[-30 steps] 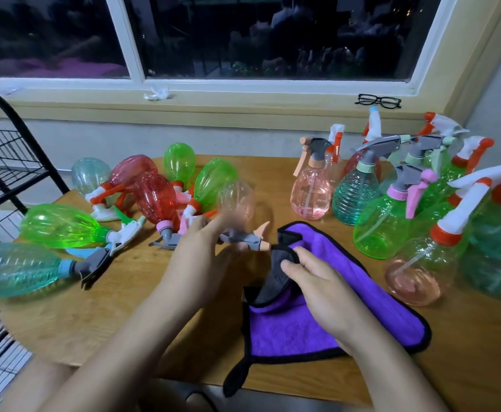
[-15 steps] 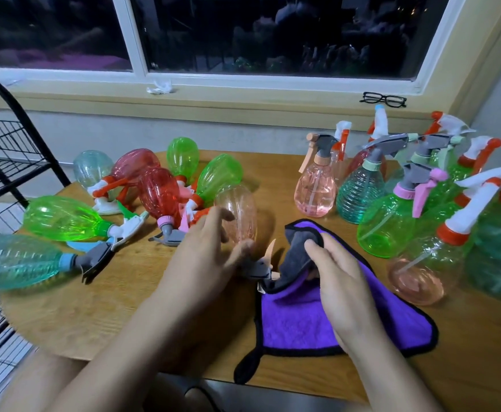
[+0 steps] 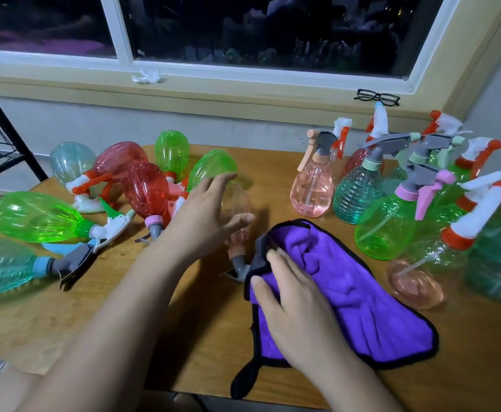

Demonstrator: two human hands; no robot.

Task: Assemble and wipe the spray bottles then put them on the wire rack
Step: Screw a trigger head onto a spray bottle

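Head: plush cloth [image 3: 362,295], clear plastic bottle [image 3: 239,203]

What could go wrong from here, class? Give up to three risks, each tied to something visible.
1. The pale pink bottle lies on its side under the left hand, whose fingers are spread, not wrapped; wiping could roll it.
2. The purple cloth under the right hand reaches close to the crowded upright bottles; a tug might topple one.
3. The teal bottle lies near the left edge of the table and may roll off.
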